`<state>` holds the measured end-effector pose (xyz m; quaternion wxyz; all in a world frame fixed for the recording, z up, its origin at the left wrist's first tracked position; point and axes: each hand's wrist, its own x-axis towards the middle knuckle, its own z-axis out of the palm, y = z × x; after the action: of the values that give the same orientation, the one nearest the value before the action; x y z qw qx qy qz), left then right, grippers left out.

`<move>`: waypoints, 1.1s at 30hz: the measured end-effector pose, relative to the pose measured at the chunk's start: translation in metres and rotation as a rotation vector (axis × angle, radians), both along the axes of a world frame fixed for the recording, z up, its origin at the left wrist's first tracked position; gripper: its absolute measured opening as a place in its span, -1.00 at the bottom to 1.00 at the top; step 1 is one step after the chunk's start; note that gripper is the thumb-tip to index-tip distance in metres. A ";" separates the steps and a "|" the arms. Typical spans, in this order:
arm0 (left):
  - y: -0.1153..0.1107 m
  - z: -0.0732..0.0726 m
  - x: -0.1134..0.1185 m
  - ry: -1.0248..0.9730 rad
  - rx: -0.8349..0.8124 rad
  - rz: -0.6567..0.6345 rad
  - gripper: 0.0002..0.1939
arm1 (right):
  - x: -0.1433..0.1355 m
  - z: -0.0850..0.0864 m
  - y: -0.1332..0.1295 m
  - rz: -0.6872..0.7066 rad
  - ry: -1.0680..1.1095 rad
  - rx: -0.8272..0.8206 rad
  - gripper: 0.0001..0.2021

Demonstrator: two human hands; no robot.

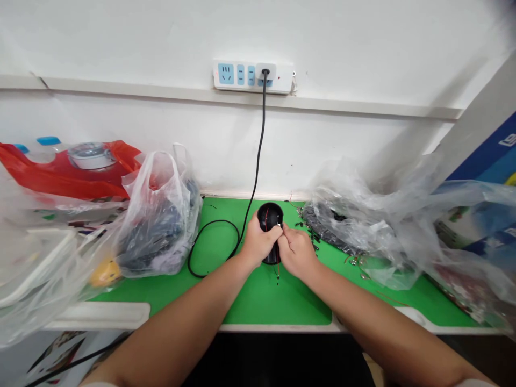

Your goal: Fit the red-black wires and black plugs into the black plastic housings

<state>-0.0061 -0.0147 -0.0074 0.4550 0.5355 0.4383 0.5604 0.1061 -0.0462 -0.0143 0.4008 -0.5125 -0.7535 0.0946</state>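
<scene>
A black round plastic housing (269, 211) sits over the green mat, with a thin red wire running across its round face and small white marks near its right edge. My left hand (259, 241) wraps around its left side, thumb pressed along the front toward the right. Against its right edge, my right hand (297, 248) is closed with thumb and fingertips together, touching my left thumb. Whatever those fingertips pinch is hidden. Below the hands, a thin reddish wire (278, 269) hangs down in front of the housing's dark lower part.
A power strip (252, 77) on the wall has a black cable (260, 145) plugged in, looping left of my hands. Plastic bags (159, 226) and a red bag (80, 174) crowd the left. Wrapped black parts (330, 228) and clear plastic lie right. Small black bits scatter beside them.
</scene>
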 end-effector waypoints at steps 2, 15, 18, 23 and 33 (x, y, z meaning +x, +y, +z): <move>0.000 0.001 0.000 -0.015 -0.013 -0.003 -0.73 | -0.002 0.000 0.000 0.005 0.034 0.008 -0.69; -0.006 0.009 -0.001 -0.195 -0.538 -0.581 -0.54 | 0.047 0.011 0.036 0.445 0.887 -0.463 -0.50; -0.004 0.009 0.000 -0.142 -0.464 -0.573 -0.55 | 0.047 0.010 0.037 0.431 0.900 -0.429 -0.55; 0.006 0.004 -0.003 0.124 -0.028 -0.534 -0.41 | 0.044 0.010 0.034 0.277 0.780 -0.228 -0.54; -0.003 -0.004 0.006 0.218 0.155 -0.373 -0.52 | 0.034 0.011 0.023 0.199 0.621 -0.052 -0.58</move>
<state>0.0004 -0.0173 -0.0115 0.4580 0.6981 0.3338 0.4376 0.1406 -0.0234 -0.0035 0.5868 -0.3934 -0.6390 0.3043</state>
